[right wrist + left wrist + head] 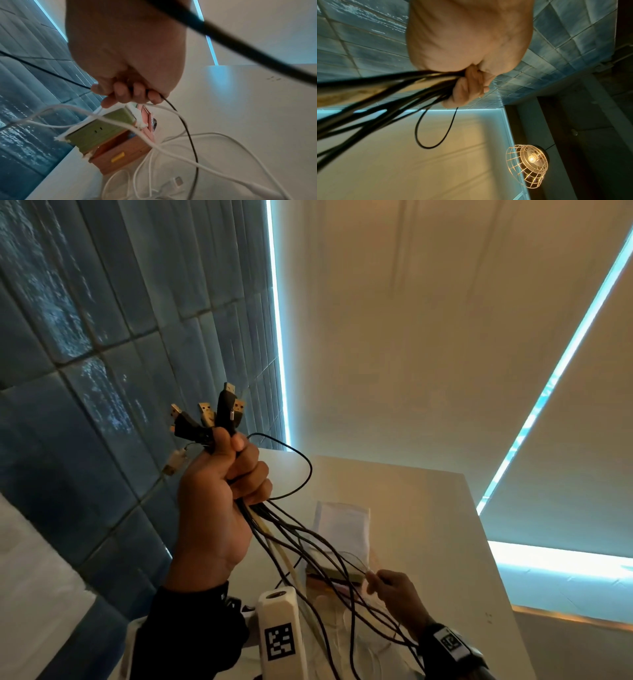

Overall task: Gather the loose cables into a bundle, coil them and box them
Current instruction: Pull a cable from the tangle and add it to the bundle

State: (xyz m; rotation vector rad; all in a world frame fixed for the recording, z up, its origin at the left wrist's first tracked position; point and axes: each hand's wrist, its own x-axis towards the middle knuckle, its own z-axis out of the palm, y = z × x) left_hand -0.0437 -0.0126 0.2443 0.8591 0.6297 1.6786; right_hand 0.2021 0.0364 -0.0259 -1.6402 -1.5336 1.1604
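Note:
My left hand [222,491] is raised high and grips a bundle of mostly black cables [308,546] just below their USB plugs [209,414], which fan out above the fist. In the left wrist view the curled fingers [467,88] close round the same strands [385,92]. The cables hang down to my right hand [390,587], lower right, whose fingers [130,93] curl round a thin black cable [190,135] and a white one [164,108]. More white cables [171,169] lie loose on the white table [428,525]. An open box [118,148] with a green lid stands there.
A blue tiled wall [102,371] runs along the left of the table. A white wrist-camera unit with a code marker [279,635] sits on my left forearm. A wire-cage lamp [529,165] hangs overhead. Pale blinds [445,337] with lit edges stand behind the table.

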